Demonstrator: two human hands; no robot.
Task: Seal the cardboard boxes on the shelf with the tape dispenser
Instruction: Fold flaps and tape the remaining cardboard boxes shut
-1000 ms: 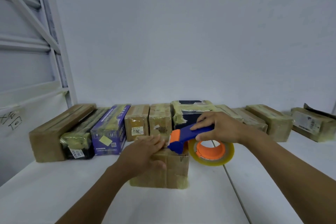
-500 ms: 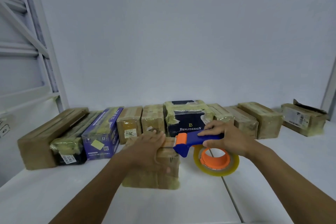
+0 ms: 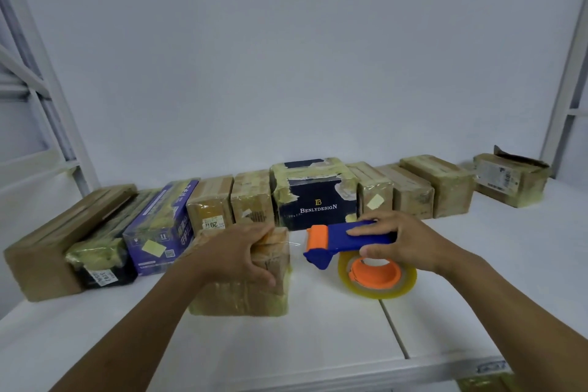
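Note:
A small taped cardboard box [image 3: 245, 296] stands alone on the white shelf [image 3: 318, 337], in front of the row. My left hand [image 3: 237, 253] lies over its top right corner, fingers curled down onto it. Just right of the box, my right hand [image 3: 397, 243] grips the blue handle of the tape dispenser [image 3: 346, 240], whose orange roller end points at the box. A short clear strip of tape runs from the box's top edge toward the dispenser. The tape roll [image 3: 377, 277] on its orange hub hangs below the handle, near the shelf.
A row of taped boxes lines the back wall, among them a dark "Benlydesign" box [image 3: 315, 200] and a purple box [image 3: 165, 226]. One opened box [image 3: 509, 178] sits apart at the far right. White shelf uprights [image 3: 566, 79] stand at both sides. The shelf's front edge runs below my arms.
The dispenser has pulled away to the right, off the box top, leaving a gap with a tape strip across it. My left hand stays on the box. The camera view has tilted downward.

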